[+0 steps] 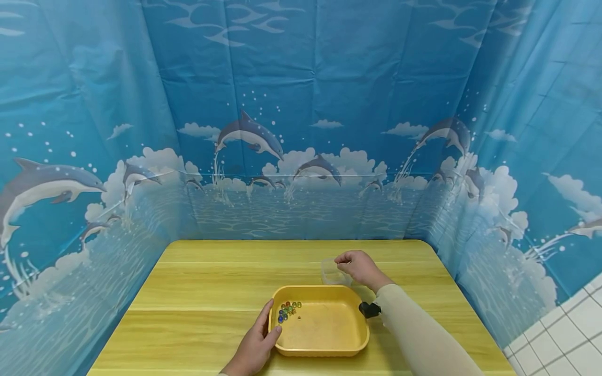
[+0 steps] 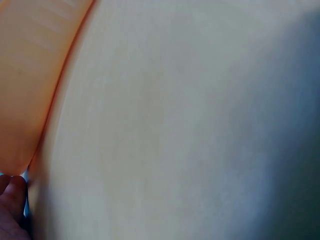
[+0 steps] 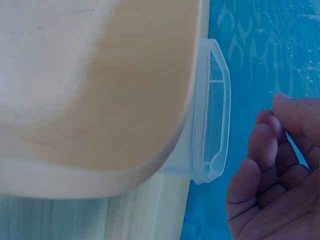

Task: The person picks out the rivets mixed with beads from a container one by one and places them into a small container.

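Note:
A yellow plastic tray (image 1: 329, 326) lies near the table's front side. Several glass marbles (image 1: 288, 309) in blue, green, red and yellow cluster in its left part, with one small piece (image 1: 299, 317) apart from them. My left hand (image 1: 254, 340) grips the tray's left side, thumb at the rim and fingers along the outer wall. Beyond the tray's back rim stands a clear plastic container (image 1: 328, 272). Just over that container hovers my right hand (image 1: 361, 267), fingers loosely bent and thumb close to the index fingertip. Nothing shows between them in the right wrist view.
The yellow wood-grain table (image 1: 207, 297) carries the tray and container. A blue dolphin-print curtain (image 1: 301, 209) surrounds its back and sides. White tiles (image 1: 559, 334) show at the lower right. A black device (image 1: 369, 309) sits on the right wrist, beside the tray's right rim.

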`<state>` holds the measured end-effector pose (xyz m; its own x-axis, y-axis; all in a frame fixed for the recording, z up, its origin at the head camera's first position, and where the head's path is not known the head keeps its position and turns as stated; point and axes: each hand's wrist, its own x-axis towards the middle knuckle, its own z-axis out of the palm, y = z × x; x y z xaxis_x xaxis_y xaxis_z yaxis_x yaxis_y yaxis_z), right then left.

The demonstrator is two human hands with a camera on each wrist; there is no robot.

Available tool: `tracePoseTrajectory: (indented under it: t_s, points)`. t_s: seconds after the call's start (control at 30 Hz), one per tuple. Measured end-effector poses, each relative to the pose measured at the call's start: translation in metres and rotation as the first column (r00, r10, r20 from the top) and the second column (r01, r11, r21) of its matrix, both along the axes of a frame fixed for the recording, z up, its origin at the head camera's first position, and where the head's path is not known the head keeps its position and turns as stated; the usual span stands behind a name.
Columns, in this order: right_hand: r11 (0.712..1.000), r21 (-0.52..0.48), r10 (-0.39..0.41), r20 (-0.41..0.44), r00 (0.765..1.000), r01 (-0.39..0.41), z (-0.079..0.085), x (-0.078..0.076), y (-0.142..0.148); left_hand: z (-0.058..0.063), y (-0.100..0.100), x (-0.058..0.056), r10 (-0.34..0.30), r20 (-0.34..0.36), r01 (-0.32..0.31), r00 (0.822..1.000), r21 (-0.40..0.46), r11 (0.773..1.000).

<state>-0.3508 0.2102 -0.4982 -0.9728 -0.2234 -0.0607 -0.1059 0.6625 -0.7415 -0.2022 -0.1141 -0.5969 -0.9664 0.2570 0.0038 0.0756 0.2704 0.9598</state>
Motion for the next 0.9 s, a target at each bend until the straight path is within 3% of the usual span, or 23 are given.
tracePoseTrajectory:
  t_s: [0.57, 0.9]
  points:
    - [1.000, -0.001, -0.025, 0.016, 1.000, 0.025, -0.0017, -0.0007, 0.0007, -0.0020, -0.0003, -0.0010, -0.005, 0.014, 0.005, 1.000, 0.010, 1.000]
    - [1.000, -0.013, 0.000, 0.005, 1.000, 0.000, 0.0003, 0.0035, -0.0029, -0.0010, -0.0013, -0.0005, -0.016, 0.009, 0.016, 1.000, 0.009, 1.000]
